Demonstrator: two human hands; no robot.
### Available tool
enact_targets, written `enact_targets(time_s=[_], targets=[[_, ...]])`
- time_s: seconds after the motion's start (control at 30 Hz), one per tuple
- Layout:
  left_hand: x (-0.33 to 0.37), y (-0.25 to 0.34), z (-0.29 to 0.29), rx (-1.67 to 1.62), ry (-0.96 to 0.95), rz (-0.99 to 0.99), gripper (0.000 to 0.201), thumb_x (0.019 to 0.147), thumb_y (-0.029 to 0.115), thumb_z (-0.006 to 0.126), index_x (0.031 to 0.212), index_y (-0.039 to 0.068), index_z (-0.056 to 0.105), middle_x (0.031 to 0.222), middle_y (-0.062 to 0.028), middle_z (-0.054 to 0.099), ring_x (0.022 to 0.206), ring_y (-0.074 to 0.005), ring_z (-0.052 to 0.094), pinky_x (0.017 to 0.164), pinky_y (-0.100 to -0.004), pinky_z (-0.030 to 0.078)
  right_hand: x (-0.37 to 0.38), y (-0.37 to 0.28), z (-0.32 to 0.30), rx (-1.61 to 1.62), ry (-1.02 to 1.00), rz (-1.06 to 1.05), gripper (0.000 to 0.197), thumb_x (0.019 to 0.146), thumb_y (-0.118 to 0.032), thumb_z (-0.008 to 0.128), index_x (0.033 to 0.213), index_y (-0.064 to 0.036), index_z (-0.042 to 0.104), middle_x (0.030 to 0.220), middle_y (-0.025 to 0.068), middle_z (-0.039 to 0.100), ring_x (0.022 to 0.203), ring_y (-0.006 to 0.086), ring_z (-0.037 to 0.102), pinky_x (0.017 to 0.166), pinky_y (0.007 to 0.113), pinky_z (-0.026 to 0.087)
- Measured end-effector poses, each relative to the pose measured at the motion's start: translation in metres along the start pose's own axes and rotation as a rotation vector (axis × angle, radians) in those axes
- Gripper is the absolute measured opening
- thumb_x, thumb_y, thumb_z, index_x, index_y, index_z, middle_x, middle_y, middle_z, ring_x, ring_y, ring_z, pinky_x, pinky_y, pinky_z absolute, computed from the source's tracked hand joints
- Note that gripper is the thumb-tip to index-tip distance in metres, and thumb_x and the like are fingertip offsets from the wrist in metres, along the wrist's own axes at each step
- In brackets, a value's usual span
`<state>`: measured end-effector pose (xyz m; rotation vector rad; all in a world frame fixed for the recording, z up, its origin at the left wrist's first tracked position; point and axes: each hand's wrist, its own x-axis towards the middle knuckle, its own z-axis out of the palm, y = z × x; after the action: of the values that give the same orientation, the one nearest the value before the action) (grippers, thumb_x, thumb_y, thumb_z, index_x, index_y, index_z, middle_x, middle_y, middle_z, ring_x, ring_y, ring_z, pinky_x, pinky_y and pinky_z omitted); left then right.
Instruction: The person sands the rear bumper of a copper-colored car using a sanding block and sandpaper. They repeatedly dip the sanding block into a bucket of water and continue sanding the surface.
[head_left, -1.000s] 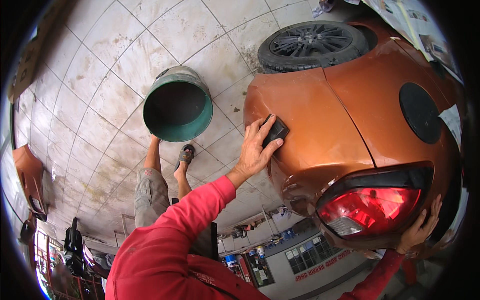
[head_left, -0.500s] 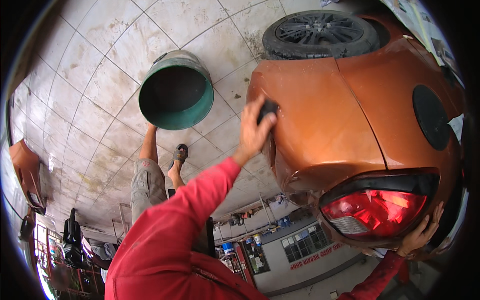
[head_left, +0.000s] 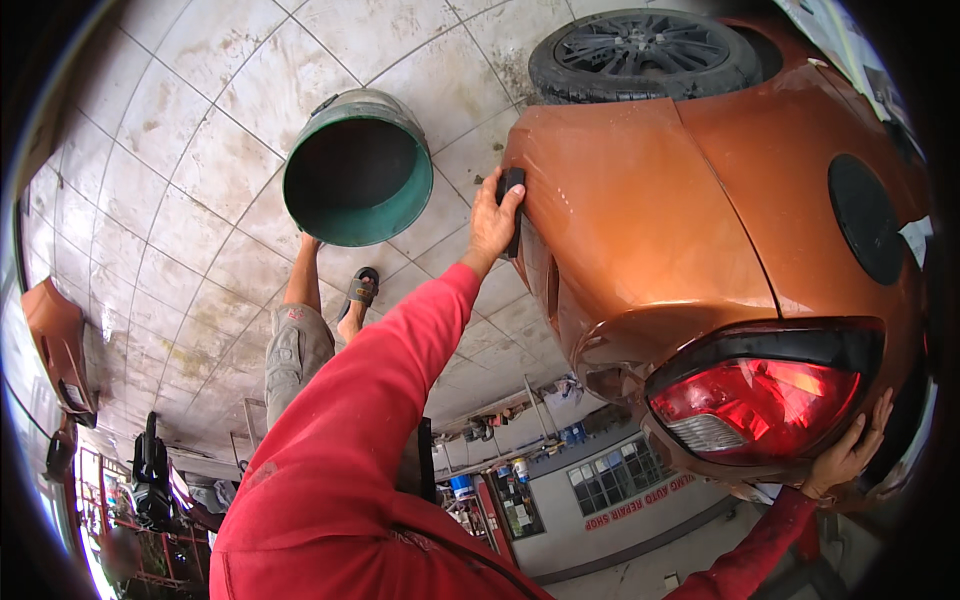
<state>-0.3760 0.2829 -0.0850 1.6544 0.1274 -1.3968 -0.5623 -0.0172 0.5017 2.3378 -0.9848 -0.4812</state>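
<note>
My left hand (head_left: 490, 224) grips a black sanding block (head_left: 513, 212) and holds it lengthwise against the left edge of an orange car body (head_left: 620, 215). Thumb and fingers wrap round the block, and its face against the paint is hidden. Pale smears and drops show on the orange surface beside it. My right hand (head_left: 848, 455) lies open on the bodywork just right of the red tail light (head_left: 756, 405), its fingers stretched out.
A green bucket (head_left: 427, 195) stands on the tiled floor (head_left: 235, 75) to the left, dark inside. Behind the car's rear edge is a black wheel (head_left: 645, 52). A round black cap (head_left: 865, 218) sits on the body at right. An orange panel (head_left: 55, 340) lies far left.
My left hand has moved the sanding block left and slightly up, from the top of the panel onto its left edge. My right hand stays by the tail light.
</note>
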Motion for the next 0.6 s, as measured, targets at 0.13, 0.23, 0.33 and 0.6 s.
enact_targets(time_s=[0.13,0.23,0.33,0.6], targets=[[-0.056,0.049,0.009,0.261,-0.077,0.267,0.073,0.1,0.042,0.073,0.156,0.0,0.053,0.138,-0.0287,0.063,0.132,-0.0412,0.058,0.116,-0.045,0.044,-0.012,0.002,0.003,-0.032,0.0,0.03,0.041,0.112,-0.018,0.051,0.146,0.0009,0.064,0.157,0.0157,0.061,0.151,0.0371,0.051,0.126,0.052,0.03],[-0.091,0.081,0.005,0.265,-0.2,0.497,0.072,0.1,0.043,0.072,0.156,0.001,0.055,0.136,-0.028,0.065,0.128,-0.0422,0.06,0.114,-0.0449,0.046,-0.012,0.003,-0.001,0.052,-0.013,0.014,0.041,0.112,-0.018,0.05,0.146,0.0012,0.064,0.157,0.0156,0.061,0.152,0.0369,0.051,0.127,0.052,0.029],[0.01,0.029,-0.005,0.186,-0.15,0.235,0.07,0.095,0.04,0.077,0.153,0.005,0.06,0.135,-0.0249,0.066,0.127,-0.0416,0.062,0.112,-0.0446,0.048,-0.004,0.007,-0.002,0.016,-0.005,-0.022,0.042,0.112,-0.018,0.05,0.147,0.0009,0.063,0.157,0.0155,0.061,0.152,0.0369,0.05,0.127,0.052,0.029],[0.012,0.121,0.012,0.216,-0.576,0.695,0.07,0.093,0.037,0.081,0.155,0.012,0.059,0.146,-0.0218,0.06,0.138,-0.0409,0.052,0.12,-0.0486,0.039,-0.014,-0.003,-0.007,0.071,-0.042,0.038,0.044,0.111,-0.015,0.047,0.148,0.0039,0.062,0.159,0.0165,0.059,0.153,0.0365,0.048,0.128,0.05,0.029]])
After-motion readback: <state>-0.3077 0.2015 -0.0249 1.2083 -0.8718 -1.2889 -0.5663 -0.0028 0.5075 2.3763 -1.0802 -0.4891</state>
